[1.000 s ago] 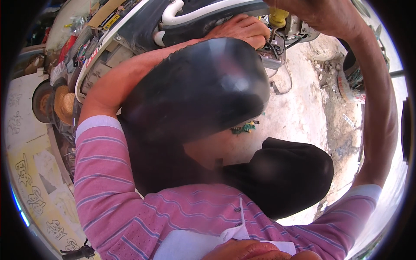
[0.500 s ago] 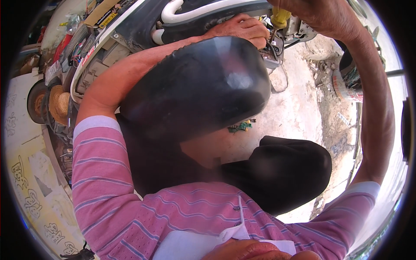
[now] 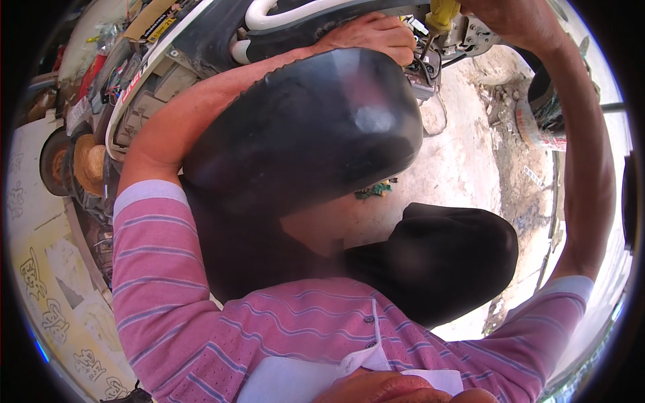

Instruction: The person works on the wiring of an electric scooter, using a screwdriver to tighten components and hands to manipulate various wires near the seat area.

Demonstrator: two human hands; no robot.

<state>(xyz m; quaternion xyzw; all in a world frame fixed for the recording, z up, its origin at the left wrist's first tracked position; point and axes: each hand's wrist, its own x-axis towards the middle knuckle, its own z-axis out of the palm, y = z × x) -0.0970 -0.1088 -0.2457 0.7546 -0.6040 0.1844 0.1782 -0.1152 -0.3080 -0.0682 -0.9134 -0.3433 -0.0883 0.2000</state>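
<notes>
A black scooter seat (image 3: 302, 127) stands tilted up in front of me, above my lap. My left forearm reaches behind it, and my left hand (image 3: 373, 37) lies curled at the scooter's rear end; what its fingers hold, if anything, is hidden. At the top edge my right hand (image 3: 514, 20) is closed at a yellow-handled screwdriver (image 3: 443, 15), partly cut off by the frame. Its thin shaft points down to a small dark part with wires (image 3: 424, 69), close to the left fingertips. A metal bracket (image 3: 474, 37) sits just right of the screwdriver.
A white curved rail (image 3: 322, 15) runs along the scooter's top. At left are cluttered parts, a cardboard box (image 3: 149, 20) and a straw hat (image 3: 89, 161). Green scraps (image 3: 373, 191) lie on the floor below the seat. A bucket (image 3: 537, 127) stands at right.
The scooter parts sit slightly higher in the picture. The screwdriver handle has shifted slightly up and right with my right hand. My left hand stays at the same spot on the scooter.
</notes>
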